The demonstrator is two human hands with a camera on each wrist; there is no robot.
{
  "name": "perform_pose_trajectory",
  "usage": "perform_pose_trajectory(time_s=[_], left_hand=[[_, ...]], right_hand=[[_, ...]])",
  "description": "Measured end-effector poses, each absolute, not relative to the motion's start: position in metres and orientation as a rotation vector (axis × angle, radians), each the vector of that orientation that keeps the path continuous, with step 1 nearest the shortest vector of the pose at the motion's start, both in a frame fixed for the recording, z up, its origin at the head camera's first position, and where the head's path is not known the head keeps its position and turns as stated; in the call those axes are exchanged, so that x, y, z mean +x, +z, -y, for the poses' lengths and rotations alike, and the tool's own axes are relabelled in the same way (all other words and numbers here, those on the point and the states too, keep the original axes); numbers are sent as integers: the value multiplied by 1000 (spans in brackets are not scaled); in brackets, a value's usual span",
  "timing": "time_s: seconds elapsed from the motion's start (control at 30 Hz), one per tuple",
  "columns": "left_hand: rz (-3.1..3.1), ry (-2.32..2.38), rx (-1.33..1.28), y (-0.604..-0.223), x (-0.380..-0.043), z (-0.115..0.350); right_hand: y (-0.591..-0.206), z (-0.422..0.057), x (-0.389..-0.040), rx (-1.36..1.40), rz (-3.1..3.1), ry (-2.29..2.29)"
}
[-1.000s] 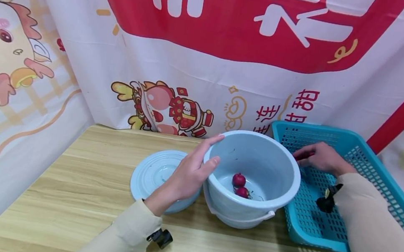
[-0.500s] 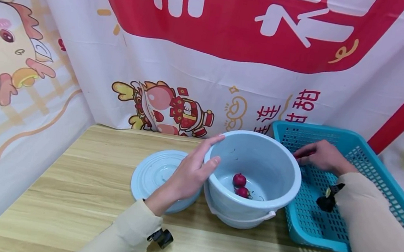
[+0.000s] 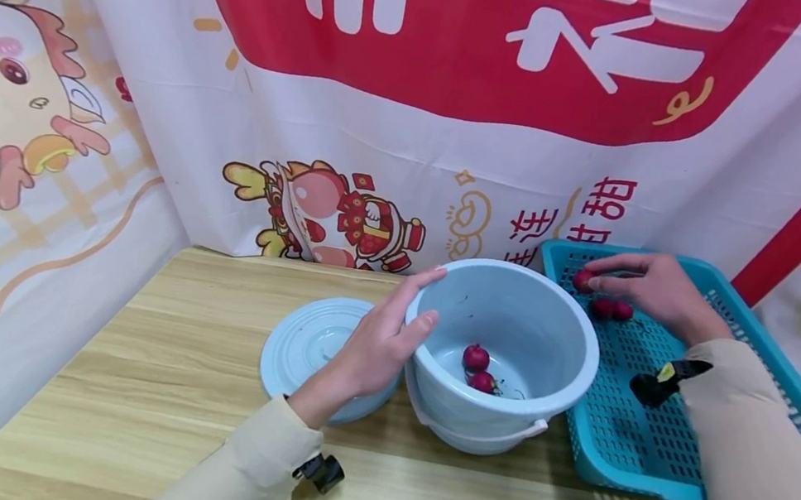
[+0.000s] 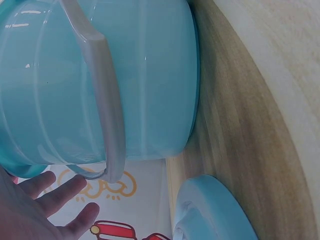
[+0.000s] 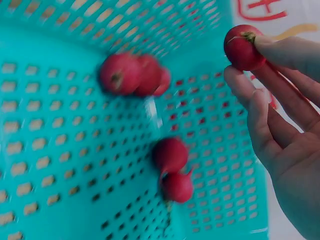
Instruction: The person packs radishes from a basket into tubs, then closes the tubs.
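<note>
A red radish (image 5: 244, 47) is pinched between the thumb and fingertips of my right hand (image 3: 668, 295), over the far left side of the turquoise basket (image 3: 630, 483). Below it, two radishes (image 5: 172, 155) lie together on the basket floor, and a further cluster of radishes (image 5: 120, 75) shows in the right wrist view. My left hand (image 3: 376, 340) rests against the left side of the light blue bucket (image 3: 471, 405), thumb tip over the rim, other fingers straight and spread. Inside the bucket are two radishes (image 3: 476, 357) with a few stem bits.
The bucket's round blue lid (image 3: 299, 346) lies on the wooden table (image 3: 154, 361) to the left, partly under my left forearm. The bucket's pale handle (image 4: 107, 100) hangs down its near side. A printed cloth (image 3: 354, 136) hangs behind the table.
My right hand has risen and moved slightly back within the basket, lifting a radish; two radishes it had covered now show. My left hand and the bucket have stayed in place.
</note>
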State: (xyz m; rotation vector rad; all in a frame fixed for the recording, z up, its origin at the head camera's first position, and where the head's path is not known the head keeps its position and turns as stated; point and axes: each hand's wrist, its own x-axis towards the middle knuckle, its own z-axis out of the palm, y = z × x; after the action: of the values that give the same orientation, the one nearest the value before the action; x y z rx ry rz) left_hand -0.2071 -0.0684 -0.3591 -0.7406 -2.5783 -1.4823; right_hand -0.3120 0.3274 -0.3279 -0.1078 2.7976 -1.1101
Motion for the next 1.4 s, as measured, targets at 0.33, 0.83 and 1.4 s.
perform_pose_trajectory(time_s=[0.33,0.83,1.4], left_hand=[[2581,-1478,-734,-360,-207,68],[2584,-1464,-738,-358,-207,67],[2597,-1453,-726,-359,-208,67]], right_hand=[[-307,-308,-295,-158,-2826,-1321],[-296,-295,-281,-262,-2839,-1490],[-296,-267,-269,-539,-2790,-1595]])
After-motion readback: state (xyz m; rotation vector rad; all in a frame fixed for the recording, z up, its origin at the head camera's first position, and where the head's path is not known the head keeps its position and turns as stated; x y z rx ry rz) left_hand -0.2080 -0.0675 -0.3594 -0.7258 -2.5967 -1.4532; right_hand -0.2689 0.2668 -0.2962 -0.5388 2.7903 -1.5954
